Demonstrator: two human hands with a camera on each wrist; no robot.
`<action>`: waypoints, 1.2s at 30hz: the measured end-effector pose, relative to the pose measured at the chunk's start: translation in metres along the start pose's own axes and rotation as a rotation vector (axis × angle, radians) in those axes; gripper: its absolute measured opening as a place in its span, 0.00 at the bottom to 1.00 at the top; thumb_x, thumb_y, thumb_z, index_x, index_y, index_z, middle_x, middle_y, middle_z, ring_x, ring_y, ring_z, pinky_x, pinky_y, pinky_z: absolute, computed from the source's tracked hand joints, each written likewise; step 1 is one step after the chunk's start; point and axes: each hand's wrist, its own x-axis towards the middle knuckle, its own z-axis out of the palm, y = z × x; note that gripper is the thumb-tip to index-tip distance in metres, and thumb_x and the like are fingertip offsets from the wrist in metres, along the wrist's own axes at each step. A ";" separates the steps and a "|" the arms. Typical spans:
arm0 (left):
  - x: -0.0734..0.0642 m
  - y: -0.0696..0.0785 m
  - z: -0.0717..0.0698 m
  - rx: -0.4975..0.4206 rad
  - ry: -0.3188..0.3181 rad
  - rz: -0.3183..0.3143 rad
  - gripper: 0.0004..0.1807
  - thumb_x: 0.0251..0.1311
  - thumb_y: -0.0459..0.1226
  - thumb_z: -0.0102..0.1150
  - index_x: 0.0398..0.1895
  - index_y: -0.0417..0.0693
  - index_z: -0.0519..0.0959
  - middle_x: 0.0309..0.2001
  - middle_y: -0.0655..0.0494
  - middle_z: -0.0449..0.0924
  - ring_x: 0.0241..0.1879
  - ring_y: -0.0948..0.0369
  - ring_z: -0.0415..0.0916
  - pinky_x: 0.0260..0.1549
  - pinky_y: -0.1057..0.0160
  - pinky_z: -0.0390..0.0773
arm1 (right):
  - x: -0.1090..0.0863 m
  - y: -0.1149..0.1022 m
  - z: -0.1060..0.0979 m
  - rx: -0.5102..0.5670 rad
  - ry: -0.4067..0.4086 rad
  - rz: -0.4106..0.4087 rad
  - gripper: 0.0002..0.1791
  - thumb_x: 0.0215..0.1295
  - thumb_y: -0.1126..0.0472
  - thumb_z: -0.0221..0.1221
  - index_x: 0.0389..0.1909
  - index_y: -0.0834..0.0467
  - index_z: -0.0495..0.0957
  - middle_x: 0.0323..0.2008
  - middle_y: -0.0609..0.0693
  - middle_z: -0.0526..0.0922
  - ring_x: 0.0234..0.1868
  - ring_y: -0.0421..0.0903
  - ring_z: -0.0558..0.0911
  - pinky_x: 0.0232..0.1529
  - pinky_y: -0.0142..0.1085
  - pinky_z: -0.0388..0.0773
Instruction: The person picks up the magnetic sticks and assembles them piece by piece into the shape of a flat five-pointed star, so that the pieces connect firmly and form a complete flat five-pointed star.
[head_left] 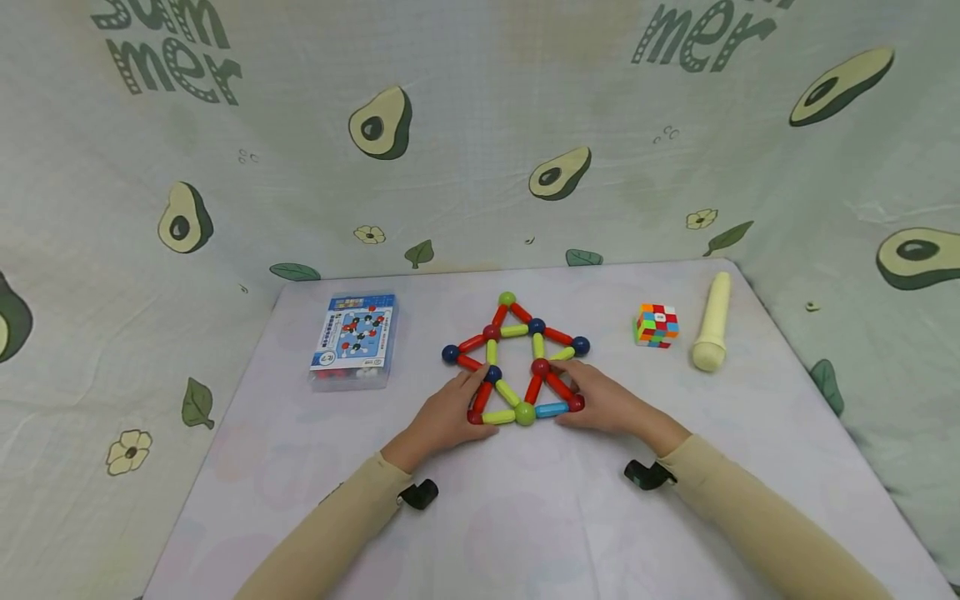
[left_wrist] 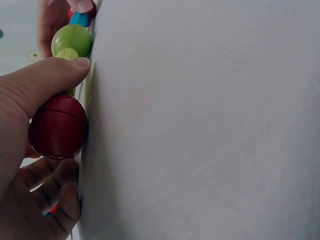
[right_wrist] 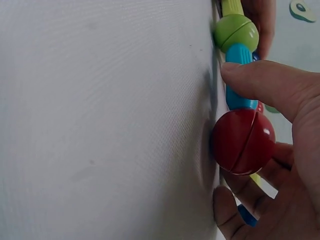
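A flat ball-and-stick structure (head_left: 540, 367) of red, yellow-green and blue parts lies on the table, joined into several triangles. My left hand (head_left: 448, 414) grips its near left corner, thumb on the yellow-green stick (head_left: 498, 417) beside a red ball (left_wrist: 59, 127), fingers reaching round the outer side. At the near right corner my right hand (head_left: 606, 402) holds it, with the thumb against a light blue stick (right_wrist: 239, 77) next to another red ball (right_wrist: 244, 142). Between the two thumbs sits a green ball (head_left: 525, 413). Some far-side fingers are partly hidden behind the parts.
A clear plastic box (head_left: 352, 342) with a printed molecule picture lies at the left. To the right are a colourful puzzle cube (head_left: 657, 326) and a pale yellow club-shaped object (head_left: 712, 321). A cloth printed with avocados (head_left: 381, 123) hangs behind the table (head_left: 517, 517).
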 end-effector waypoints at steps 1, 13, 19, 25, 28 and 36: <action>0.000 0.000 0.000 -0.002 0.000 0.005 0.57 0.54 0.60 0.72 0.82 0.57 0.53 0.75 0.44 0.62 0.69 0.48 0.67 0.60 0.46 0.75 | 0.000 0.000 0.000 0.000 0.002 0.001 0.51 0.57 0.47 0.74 0.77 0.52 0.59 0.57 0.51 0.73 0.57 0.49 0.72 0.56 0.47 0.78; 0.003 -0.002 -0.004 -0.031 -0.030 0.010 0.56 0.53 0.61 0.72 0.82 0.59 0.54 0.73 0.46 0.63 0.66 0.49 0.69 0.60 0.47 0.75 | 0.003 -0.006 -0.005 0.007 -0.024 0.038 0.49 0.60 0.42 0.71 0.77 0.52 0.60 0.54 0.51 0.75 0.53 0.48 0.74 0.49 0.42 0.80; 0.009 0.002 -0.006 -0.055 0.055 -0.012 0.38 0.68 0.59 0.59 0.77 0.58 0.65 0.50 0.55 0.79 0.45 0.59 0.76 0.42 0.59 0.81 | 0.012 -0.017 -0.011 0.021 0.028 0.010 0.32 0.73 0.49 0.61 0.74 0.50 0.67 0.52 0.49 0.80 0.43 0.45 0.77 0.43 0.38 0.79; 0.022 0.010 -0.009 0.000 0.192 -0.017 0.23 0.70 0.49 0.62 0.66 0.58 0.78 0.26 0.65 0.73 0.25 0.64 0.70 0.22 0.69 0.69 | 0.028 -0.020 -0.010 -0.079 0.124 0.036 0.20 0.75 0.54 0.59 0.66 0.48 0.78 0.34 0.46 0.81 0.28 0.44 0.73 0.29 0.36 0.71; 0.027 0.014 -0.011 0.042 0.197 -0.029 0.22 0.68 0.50 0.64 0.63 0.61 0.80 0.24 0.66 0.73 0.25 0.64 0.70 0.22 0.69 0.69 | 0.034 -0.023 -0.008 -0.126 0.164 0.035 0.19 0.74 0.52 0.61 0.61 0.50 0.82 0.29 0.45 0.82 0.25 0.44 0.72 0.26 0.35 0.69; 0.029 0.016 -0.014 0.045 0.170 -0.056 0.21 0.67 0.49 0.66 0.62 0.62 0.81 0.28 0.63 0.79 0.28 0.63 0.73 0.24 0.70 0.71 | 0.038 -0.033 -0.005 -0.193 0.204 0.091 0.17 0.70 0.49 0.65 0.55 0.50 0.84 0.26 0.44 0.82 0.26 0.43 0.76 0.28 0.34 0.74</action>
